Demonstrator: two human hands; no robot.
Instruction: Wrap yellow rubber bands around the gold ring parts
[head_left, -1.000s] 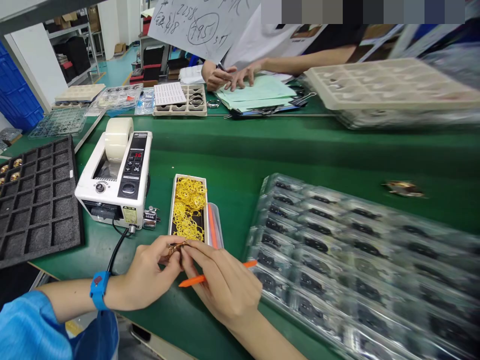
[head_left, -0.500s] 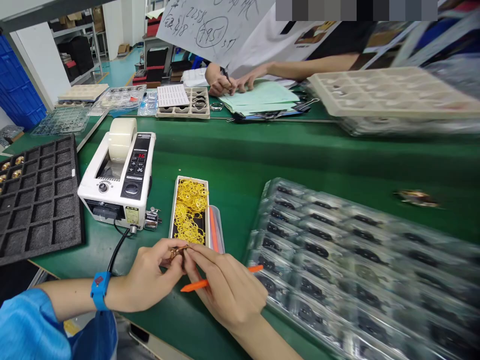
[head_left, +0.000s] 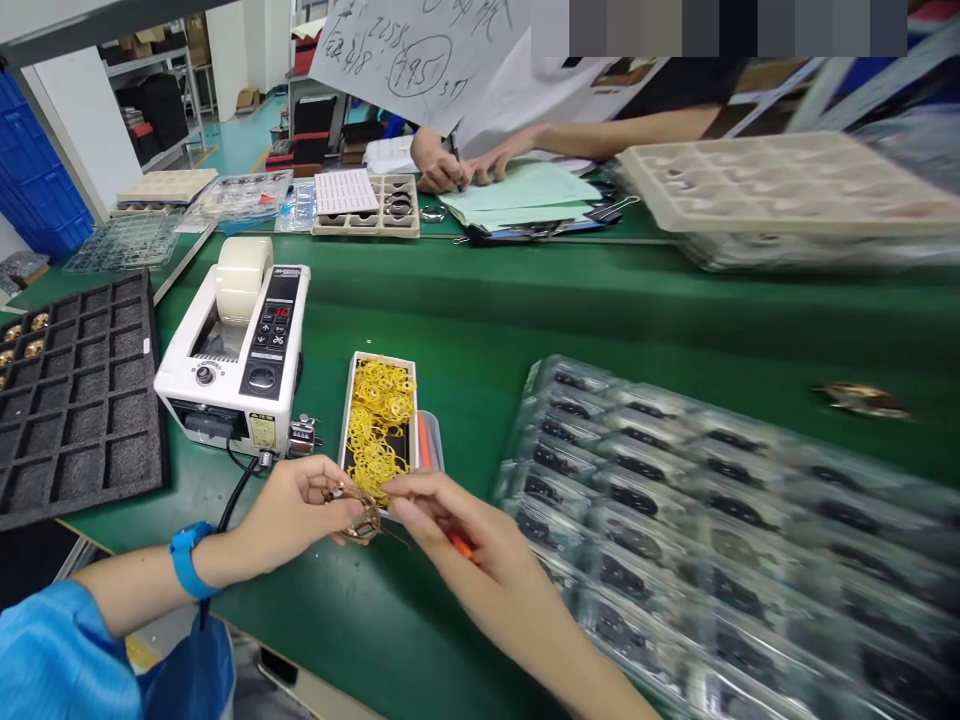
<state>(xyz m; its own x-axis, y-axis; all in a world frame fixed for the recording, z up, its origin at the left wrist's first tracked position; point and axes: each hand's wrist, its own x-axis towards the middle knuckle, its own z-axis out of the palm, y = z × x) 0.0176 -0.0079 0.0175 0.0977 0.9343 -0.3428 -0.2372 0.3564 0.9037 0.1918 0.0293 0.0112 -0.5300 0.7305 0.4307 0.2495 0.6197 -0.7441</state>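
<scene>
At the near edge of the green felt worktop (head_left: pixel 525 320), the left hand (head_left: pixel 296 510) pinches a small round brassy part (head_left: pixel 361 517). The right hand (head_left: pixel 480 565) curls around a slim orange pen (head_left: pixel 460 543), fingertips just beside the part. Right behind is a narrow box (head_left: pixel 347 405) of yellow rubbery loops, with glossy clear trays (head_left: pixel 712 520) off to the right.

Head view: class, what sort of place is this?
Probably a factory assembly bench: an electric tape dispenser, a black foam tray and clear plastic trays of parts on a green worktop; the left hand holds a small metal part, the right hand an orange tool.
</scene>
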